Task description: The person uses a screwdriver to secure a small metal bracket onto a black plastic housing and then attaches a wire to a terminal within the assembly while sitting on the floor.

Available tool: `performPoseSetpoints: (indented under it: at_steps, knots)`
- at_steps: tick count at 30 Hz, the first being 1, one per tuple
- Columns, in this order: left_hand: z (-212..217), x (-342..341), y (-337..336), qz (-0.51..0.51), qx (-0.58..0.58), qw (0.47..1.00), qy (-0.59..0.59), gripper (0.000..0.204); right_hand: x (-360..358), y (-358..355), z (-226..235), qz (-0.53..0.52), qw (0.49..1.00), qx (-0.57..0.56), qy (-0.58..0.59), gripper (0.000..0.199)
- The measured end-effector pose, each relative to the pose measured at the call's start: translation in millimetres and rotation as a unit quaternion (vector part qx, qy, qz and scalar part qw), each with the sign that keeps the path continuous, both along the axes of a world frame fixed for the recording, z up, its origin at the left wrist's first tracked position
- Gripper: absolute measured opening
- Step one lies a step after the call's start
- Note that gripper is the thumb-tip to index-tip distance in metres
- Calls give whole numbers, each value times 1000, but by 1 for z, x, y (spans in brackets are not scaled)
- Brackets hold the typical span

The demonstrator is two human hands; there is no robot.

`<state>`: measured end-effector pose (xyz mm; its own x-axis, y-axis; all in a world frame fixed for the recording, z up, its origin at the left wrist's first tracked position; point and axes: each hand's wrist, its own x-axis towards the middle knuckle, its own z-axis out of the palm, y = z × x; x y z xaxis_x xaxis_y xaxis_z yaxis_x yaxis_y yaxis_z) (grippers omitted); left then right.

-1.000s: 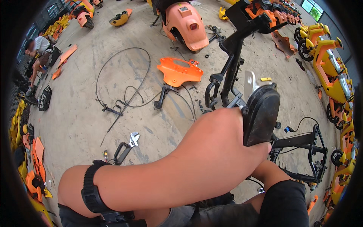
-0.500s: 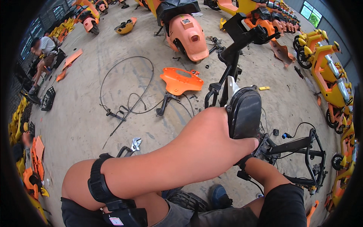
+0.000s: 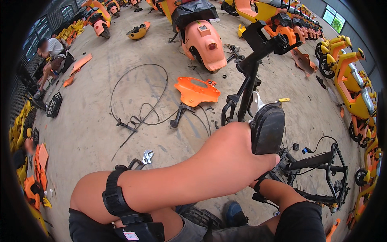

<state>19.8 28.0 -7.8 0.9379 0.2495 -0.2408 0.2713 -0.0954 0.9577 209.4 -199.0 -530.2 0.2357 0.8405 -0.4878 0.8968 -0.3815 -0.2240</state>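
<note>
My left forearm, strapped with a black band, crosses from the lower left. At its end my left hand [image 3: 242, 149] grips the left side and lower end of a black housing with a rounded top [image 3: 269, 127]. The thumb runs below the housing; the other fingers are hidden behind it. A white bracket [image 3: 256, 103] shows behind the housing, beside an upright black scooter stem [image 3: 250, 76]. My right forearm [image 3: 280, 191] reaches up from the lower right, and its hand is hidden behind my left hand. A black scooter frame [image 3: 314, 162] lies just to the right.
An adjustable wrench [image 3: 147, 156] lies left of my left forearm. Beyond it are a looped black cable [image 3: 166, 80] and an orange panel [image 3: 195, 92]. A pink-orange scooter [image 3: 205, 44] stands ahead; yellow scooters [image 3: 354, 88] line the right. Another person [image 3: 52, 50] sits far left.
The whole view has shifted slightly, so the scene sits a little lower and farther right. My left hand stays on the black housing, which has dipped a little against the stem.
</note>
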Motion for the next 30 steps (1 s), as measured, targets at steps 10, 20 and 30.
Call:
performPoseSetpoints:
  at_steps: [10, 20, 30]
  knots:
    - [11, -1, 4, -5, 19, 998, 58, 37, 15, 15, 5, 47, 996, 70, 35, 21]
    - [7, -1, 3, -27, 64, 997, 36, 37, 66, 123, 286, -121, 929, 315, 149, 27]
    - [9, -8, -4, 8, 17, 1000, -10, 28, 23, 101, 501, -155, 773, 478, 386, 16]
